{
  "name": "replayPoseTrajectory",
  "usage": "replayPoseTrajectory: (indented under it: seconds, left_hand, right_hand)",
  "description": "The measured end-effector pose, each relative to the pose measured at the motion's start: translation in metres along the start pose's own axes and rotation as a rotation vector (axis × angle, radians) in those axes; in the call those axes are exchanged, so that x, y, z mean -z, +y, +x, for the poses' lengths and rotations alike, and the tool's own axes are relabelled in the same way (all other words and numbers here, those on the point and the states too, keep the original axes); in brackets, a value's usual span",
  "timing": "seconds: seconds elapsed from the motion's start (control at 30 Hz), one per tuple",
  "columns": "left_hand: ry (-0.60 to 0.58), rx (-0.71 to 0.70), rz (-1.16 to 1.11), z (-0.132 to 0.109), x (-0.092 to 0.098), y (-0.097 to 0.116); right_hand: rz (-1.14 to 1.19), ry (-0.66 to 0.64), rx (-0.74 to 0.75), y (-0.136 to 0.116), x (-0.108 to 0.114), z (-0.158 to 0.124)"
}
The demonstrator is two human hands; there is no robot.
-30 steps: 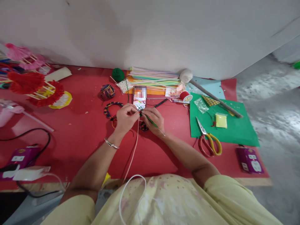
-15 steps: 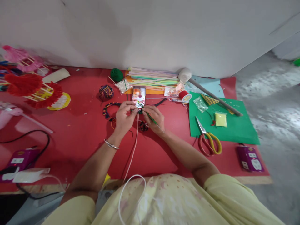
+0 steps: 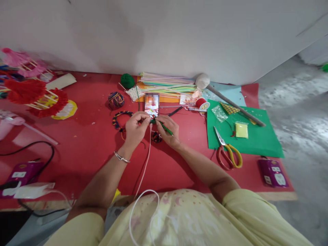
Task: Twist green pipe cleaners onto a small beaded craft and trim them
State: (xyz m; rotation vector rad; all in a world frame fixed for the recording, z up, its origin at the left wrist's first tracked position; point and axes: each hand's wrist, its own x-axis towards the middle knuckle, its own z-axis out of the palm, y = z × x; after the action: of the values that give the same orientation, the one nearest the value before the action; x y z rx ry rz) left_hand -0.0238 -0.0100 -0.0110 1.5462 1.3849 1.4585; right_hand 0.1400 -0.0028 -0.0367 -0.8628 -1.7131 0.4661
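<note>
My left hand [image 3: 135, 129] is closed, its thumb and fingertips pinching a small dark green yarn piece [image 3: 153, 121]. My right hand [image 3: 169, 128] grips a green-handled crochet hook [image 3: 166, 129] against that piece; the hook's front tip is hard to make out. Just beyond my fingertips a phone [image 3: 152, 103] lies with its screen lit. Green yarn [image 3: 138, 97] trails down from the green yarn ball [image 3: 127, 81]. Left of my left hand are a braided dark and orange cord [image 3: 116, 120] and a multicoloured yarn ball [image 3: 116, 100]. A dark tangled bundle [image 3: 156, 137] lies between my wrists.
A pale cable [image 3: 146, 162] runs from the phone towards my body. Scissors [image 3: 225, 148] and a green sheet [image 3: 258, 136] are at right, with a long stick [image 3: 235, 104] across it. Pipe cleaners [image 3: 166, 83] lie behind. Red and pink crafts [image 3: 25, 90] stand at left.
My left fingers have drawn closer together around the yarn piece. My right hand and the crochet hook have shifted slightly. Things on the table stay where they were.
</note>
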Motion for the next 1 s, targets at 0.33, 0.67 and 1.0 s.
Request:
replayPoseTrajectory:
  seconds: [0.33,0.67,1.0]
  left_hand:
    - [0.091,-0.203,0.272,0.004,0.006,-0.004]
    - [-0.038,-0.142,0.184,-0.001,0.002,0.007]
    - [-0.081,0.384,-0.277,0.0,-0.004,0.0]
  right_hand:
    - [-0.033,-0.006,-0.032,-0.002,0.003,0.002]
    - [-0.008,0.041,0.121,0.003,0.005,0.004]
    - [-0.036,-0.039,0.206,0.013,0.005,-0.003]
